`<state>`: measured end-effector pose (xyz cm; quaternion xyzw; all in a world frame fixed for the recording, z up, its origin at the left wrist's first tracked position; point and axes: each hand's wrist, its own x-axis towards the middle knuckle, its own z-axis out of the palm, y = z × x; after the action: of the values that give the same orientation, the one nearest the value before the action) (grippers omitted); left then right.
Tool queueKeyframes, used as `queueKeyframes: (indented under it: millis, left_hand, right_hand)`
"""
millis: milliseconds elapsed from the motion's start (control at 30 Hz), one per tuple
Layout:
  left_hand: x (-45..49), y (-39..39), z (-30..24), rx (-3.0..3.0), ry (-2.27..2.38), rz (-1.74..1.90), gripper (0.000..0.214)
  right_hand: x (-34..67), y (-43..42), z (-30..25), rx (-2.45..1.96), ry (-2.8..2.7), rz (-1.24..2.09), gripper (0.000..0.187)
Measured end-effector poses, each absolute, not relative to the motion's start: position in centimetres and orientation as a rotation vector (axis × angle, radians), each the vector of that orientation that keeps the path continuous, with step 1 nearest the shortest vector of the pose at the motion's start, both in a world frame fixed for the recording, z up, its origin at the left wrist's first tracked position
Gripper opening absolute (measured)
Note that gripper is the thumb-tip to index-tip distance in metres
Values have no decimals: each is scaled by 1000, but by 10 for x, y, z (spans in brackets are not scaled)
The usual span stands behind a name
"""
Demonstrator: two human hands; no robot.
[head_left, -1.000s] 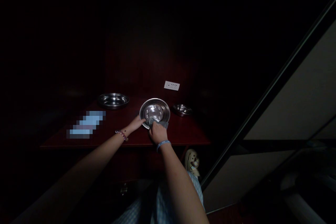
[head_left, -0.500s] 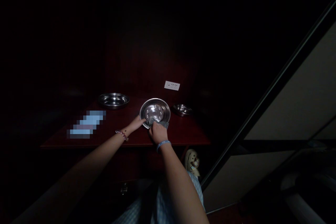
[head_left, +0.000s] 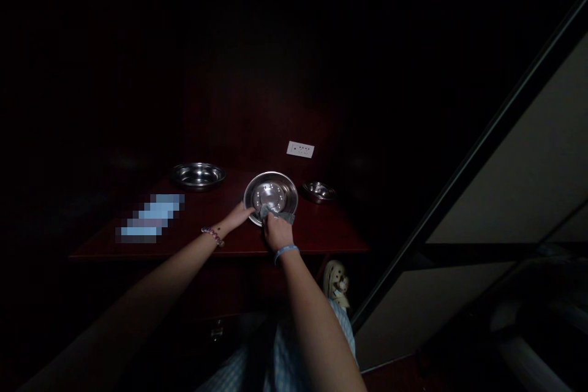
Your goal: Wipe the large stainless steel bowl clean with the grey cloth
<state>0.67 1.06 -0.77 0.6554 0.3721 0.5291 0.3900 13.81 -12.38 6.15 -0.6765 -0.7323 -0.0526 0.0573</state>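
Table | left hand holds dish rim | right hand presses cloth inside

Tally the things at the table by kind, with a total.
Dishes: 3 (left dish, held dish, right dish)
Cloth: 1
Blurred blue item: 1
Total: 5

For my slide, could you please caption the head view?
Left hand steadies a tilted steel dish while right hand presses a grey cloth to it.
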Motion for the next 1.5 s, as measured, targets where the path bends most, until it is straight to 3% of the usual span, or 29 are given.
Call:
queueKeyframes:
  millis: [1500]
  left_hand:
    - [7,10,-10,1615,936,1347,52]
  right_hand:
    - [138,-124,65,-2083,-2205,-180,29]
